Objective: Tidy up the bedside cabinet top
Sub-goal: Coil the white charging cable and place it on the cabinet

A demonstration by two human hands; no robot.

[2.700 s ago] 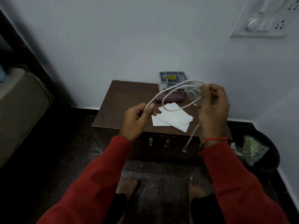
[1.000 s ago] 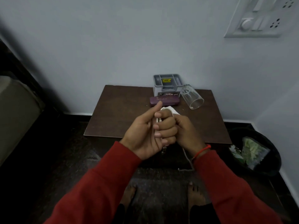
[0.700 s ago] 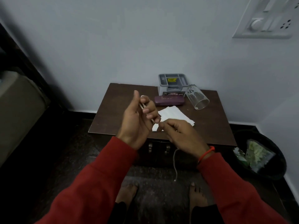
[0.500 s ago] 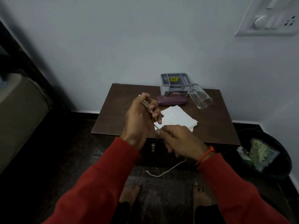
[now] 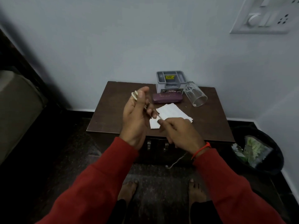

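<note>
**Winding the white cable over the bedside cabinet**

We stand in front of a dark brown bedside cabinet point(image 5: 113, 110) that sits against a pale wall point(image 5: 129, 38). A white switch board point(image 5: 265, 15) is up on the wall at the top right. A bed point(image 5: 14, 107) is at our left. A black bin point(image 5: 258, 149) with green and white rubbish in it stands on the floor, just beside the cabinet on the right.

Our arms wear red sleeves point(image 5: 100, 183). Our bare feet point(image 5: 127, 189) show on the floor below.

Our left hand point(image 5: 137, 117) is held up over the front left part of the cabinet top. Loops of the white cable point(image 5: 134, 95) go round its fingers, and the thumb presses on them. Our right hand point(image 5: 181, 135) is lower, over the front edge. Its finger and thumb pinch the cable, which runs tight between our two hands. The loose end hangs down under our right wrist, in front of the cabinet doors.

On the cabinet top, white folded paper point(image 5: 173, 113) lies near the front, partly behind our hands. A grey organizer box point(image 5: 169, 81) stands at the back by the wall. A purple case point(image 5: 167, 98) lies just in front of it. A clear glass point(image 5: 195, 94) lies on its side to the right of them.
</note>
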